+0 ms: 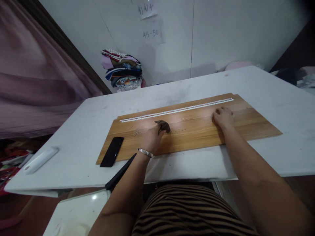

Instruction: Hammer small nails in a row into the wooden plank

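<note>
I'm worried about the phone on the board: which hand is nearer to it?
Left. The left hand, holding the hammer, is just right of the phone; the right hand rests much farther right on the board.

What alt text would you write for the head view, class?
A person's left hand holds a hammer near its head on a wooden board, while the right hand rests on it. A white strip lies along its far edge, a black phone at its left end.
</note>
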Motion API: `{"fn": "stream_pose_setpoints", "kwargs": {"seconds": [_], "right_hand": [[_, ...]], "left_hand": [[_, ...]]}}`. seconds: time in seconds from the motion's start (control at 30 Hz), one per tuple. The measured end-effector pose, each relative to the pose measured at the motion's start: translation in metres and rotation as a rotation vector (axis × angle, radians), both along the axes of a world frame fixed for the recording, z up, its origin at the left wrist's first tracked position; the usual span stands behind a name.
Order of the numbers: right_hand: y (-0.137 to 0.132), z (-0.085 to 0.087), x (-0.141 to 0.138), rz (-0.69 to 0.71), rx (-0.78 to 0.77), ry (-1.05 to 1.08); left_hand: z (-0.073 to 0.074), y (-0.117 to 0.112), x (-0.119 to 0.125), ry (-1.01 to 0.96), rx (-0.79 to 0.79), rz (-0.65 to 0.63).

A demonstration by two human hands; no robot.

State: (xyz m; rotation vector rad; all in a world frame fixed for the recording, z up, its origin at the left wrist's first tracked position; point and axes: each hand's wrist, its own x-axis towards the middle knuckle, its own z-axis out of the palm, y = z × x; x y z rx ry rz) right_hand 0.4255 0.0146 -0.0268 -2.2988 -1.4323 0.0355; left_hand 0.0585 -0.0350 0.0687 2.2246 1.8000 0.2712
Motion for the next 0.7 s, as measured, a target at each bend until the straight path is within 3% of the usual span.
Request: {"fn": "stream_pose_setpoints", "kwargs": {"seconds": [0.2, 0.53, 0.7], "right_hand": [[-0.0017, 0.0034, -0.0021, -0.007, -0.019, 0.006], [-0.0002, 0.0007, -0.0005, -0.003, 0.003, 0.011], [0.0003, 0.0005, 0.0005, 0.001, -0.018, -0.001]], "left_hand": [[0.0038, 0.0004, -0.0036, -0.038, 0.027, 0.016], [-0.0056, 0.0012, -0.0031, -0.038, 0.022, -0.003], [-0.0026, 0.0017, -0.0061, -0.029, 0.034, 0.013]]}}
